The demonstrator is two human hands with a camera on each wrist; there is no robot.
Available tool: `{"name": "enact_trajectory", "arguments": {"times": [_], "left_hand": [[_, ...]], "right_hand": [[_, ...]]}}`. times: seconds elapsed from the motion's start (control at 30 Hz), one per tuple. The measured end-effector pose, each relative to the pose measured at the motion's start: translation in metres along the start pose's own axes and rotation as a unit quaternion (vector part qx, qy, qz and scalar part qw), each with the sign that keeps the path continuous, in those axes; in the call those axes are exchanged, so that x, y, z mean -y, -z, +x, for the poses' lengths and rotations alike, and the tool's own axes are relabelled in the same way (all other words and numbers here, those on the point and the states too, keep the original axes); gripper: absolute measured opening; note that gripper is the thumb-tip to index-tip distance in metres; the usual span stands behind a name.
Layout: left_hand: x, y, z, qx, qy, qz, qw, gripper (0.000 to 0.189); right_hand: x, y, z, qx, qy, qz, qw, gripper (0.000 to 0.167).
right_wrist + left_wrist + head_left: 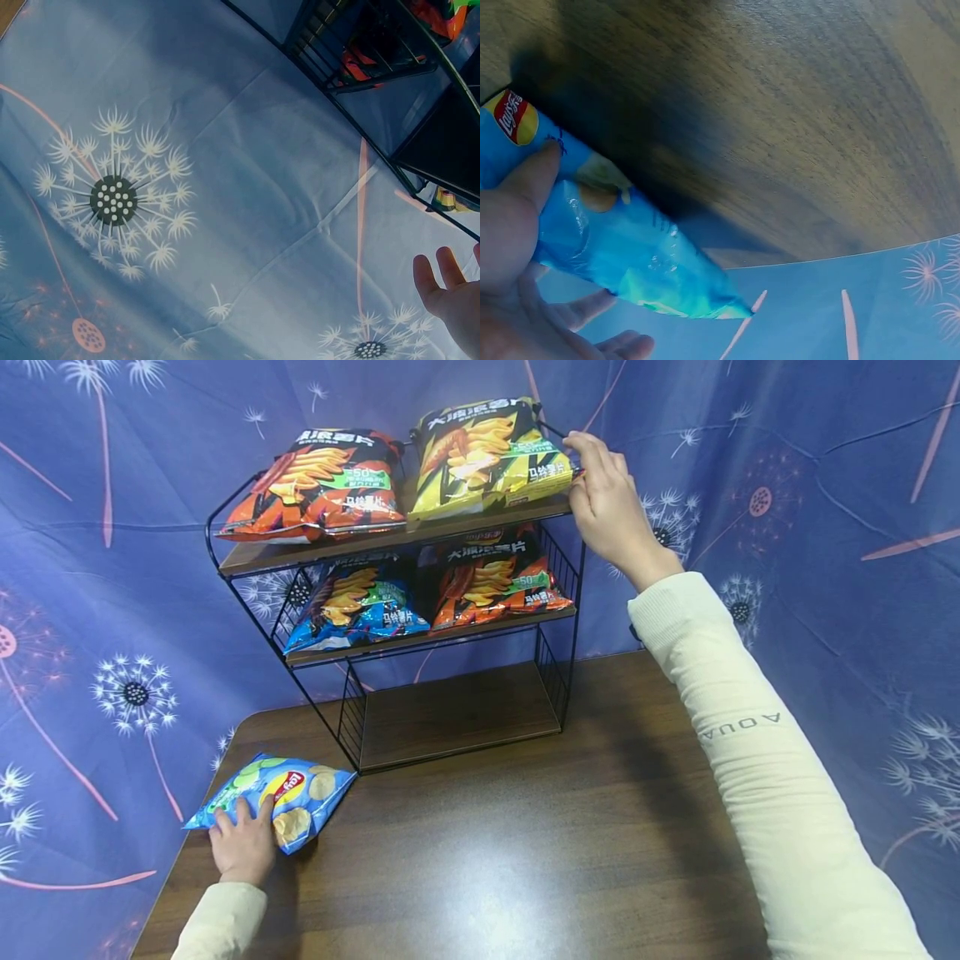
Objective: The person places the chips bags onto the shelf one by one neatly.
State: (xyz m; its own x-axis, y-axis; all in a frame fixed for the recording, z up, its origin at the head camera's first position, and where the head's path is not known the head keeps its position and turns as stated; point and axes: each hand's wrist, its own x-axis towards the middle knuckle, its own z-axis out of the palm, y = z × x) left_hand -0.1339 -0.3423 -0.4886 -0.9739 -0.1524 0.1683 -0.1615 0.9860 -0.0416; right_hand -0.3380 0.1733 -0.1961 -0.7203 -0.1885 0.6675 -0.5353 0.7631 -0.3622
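A blue Lay's chip bag (307, 793) lies tilted at the table's left edge, beside the rack's lower left corner. My left hand (243, 847) holds it by its near side; in the left wrist view the thumb (536, 176) presses on the bag's printed front. My right hand (611, 502) is at the right end of the top shelf, fingers fairly straight beside the yellow chip bag (491, 460). Whether the fingertips touch that bag or the rack's rail is hard to tell. In the right wrist view only part of the right hand (454, 296) shows.
A black wire rack (577, 602) with wooden shelves stands at the table's back. An orange chip bag (322, 485) shares its top shelf. The middle shelf carries a blue bag (360, 602) and an orange-red bag (498, 581). Dandelion-print cloth (825, 568) surrounds the wooden table (480, 843).
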Motion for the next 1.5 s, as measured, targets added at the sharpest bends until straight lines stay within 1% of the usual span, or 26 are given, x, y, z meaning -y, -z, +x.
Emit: {"name": "enact_trajectory", "arguments": {"times": [0.1, 0.17, 0.33, 0.53, 0.6, 0.7, 0.77, 0.8, 0.9, 0.97, 1.07, 1.23, 1.33, 1.5], "left_hand": [[-0.002, 0.001, -0.001, 0.022, 0.021, -0.008, 0.9995, 0.040], [-0.004, 0.001, -0.001, 0.026, 0.036, -0.015, 0.9989, 0.043], [-0.012, -0.003, 0.003, 0.013, 0.063, -0.020, 0.9978, 0.068], [-0.030, -0.007, 0.009, -0.018, 0.080, -0.025, 0.9964, 0.081], [-0.036, -0.006, 0.010, -0.017, 0.084, -0.030, 0.9959, 0.083], [-0.042, -0.003, 0.011, 0.007, 0.086, -0.035, 0.9957, 0.086], [-0.044, -0.002, 0.011, 0.021, 0.081, -0.031, 0.9960, 0.082], [-0.044, -0.001, 0.011, 0.022, 0.079, -0.031, 0.9961, 0.078], [-0.044, -0.001, 0.010, 0.012, 0.078, -0.033, 0.9963, 0.065], [-0.044, -0.002, 0.010, 0.002, 0.085, -0.038, 0.9957, 0.058], [-0.044, -0.004, 0.011, -0.001, 0.089, -0.048, 0.9949, 0.057], [-0.045, -0.009, 0.012, -0.020, 0.077, -0.058, 0.9952, 0.053], [-0.044, -0.009, 0.012, -0.025, 0.073, -0.053, 0.9956, 0.052], [-0.040, -0.008, 0.009, -0.018, 0.062, -0.033, 0.9974, 0.051]], "right_hand": [[0.000, 0.000, 0.000, -0.001, 0.001, -0.001, 1.0000, 0.046], [0.000, 0.000, 0.000, -0.002, 0.002, -0.001, 1.0000, 0.046], [0.001, 0.000, 0.000, -0.001, 0.002, 0.001, 1.0000, 0.046], [0.001, 0.001, -0.001, 0.001, -0.002, -0.001, 1.0000, 0.046], [0.001, 0.001, -0.001, 0.001, -0.002, 0.000, 1.0000, 0.046], [0.001, 0.001, -0.001, 0.000, -0.001, 0.000, 1.0000, 0.046], [0.001, 0.001, -0.001, -0.001, 0.001, 0.000, 1.0000, 0.046], [0.001, 0.001, -0.001, -0.002, 0.002, 0.000, 1.0000, 0.046], [0.000, 0.001, -0.001, -0.005, 0.005, 0.000, 1.0000, 0.046], [0.000, 0.000, 0.000, -0.006, 0.006, -0.001, 1.0000, 0.046], [0.000, 0.000, 0.000, -0.004, 0.005, -0.001, 1.0000, 0.046], [0.000, 0.000, 0.000, -0.002, 0.003, 0.001, 1.0000, 0.046], [0.001, 0.000, 0.000, 0.000, 0.001, 0.002, 1.0000, 0.047], [0.001, 0.000, 0.000, 0.003, -0.003, 0.002, 1.0000, 0.047]]}}
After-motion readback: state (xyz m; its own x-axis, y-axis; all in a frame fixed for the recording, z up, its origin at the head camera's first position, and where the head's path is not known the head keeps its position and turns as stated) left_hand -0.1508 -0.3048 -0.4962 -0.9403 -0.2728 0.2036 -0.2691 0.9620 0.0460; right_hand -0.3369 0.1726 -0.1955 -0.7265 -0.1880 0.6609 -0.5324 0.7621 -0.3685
